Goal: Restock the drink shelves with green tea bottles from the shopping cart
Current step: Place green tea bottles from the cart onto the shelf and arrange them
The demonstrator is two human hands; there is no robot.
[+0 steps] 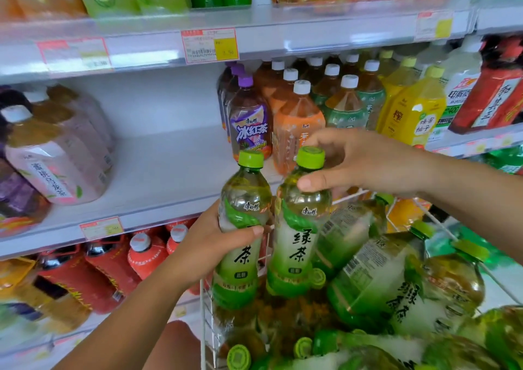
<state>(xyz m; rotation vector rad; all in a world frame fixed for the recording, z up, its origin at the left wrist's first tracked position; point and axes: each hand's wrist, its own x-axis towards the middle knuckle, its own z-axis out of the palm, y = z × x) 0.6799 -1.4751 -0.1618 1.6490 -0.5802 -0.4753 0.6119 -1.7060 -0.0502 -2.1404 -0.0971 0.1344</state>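
My left hand [218, 242] grips a green tea bottle [240, 262] round its middle and holds it upright above the cart's left edge. My right hand [356, 163] holds a second green tea bottle [297, 250] by its neck, just under the green cap, upright beside the first. The two bottles almost touch. Several more green tea bottles [376, 282] lie piled in the white wire shopping cart [205, 313] at the lower right. Behind the held bottles, the middle shelf [158, 171] has a bare white stretch.
Pink-labelled bottles [56, 165] stand left of the bare stretch; purple, orange and yellow bottles [300, 120] stand to its right. Red bottles [93, 273] fill the shelf below. The upper shelf [254, 32] carries price tags above the gap.
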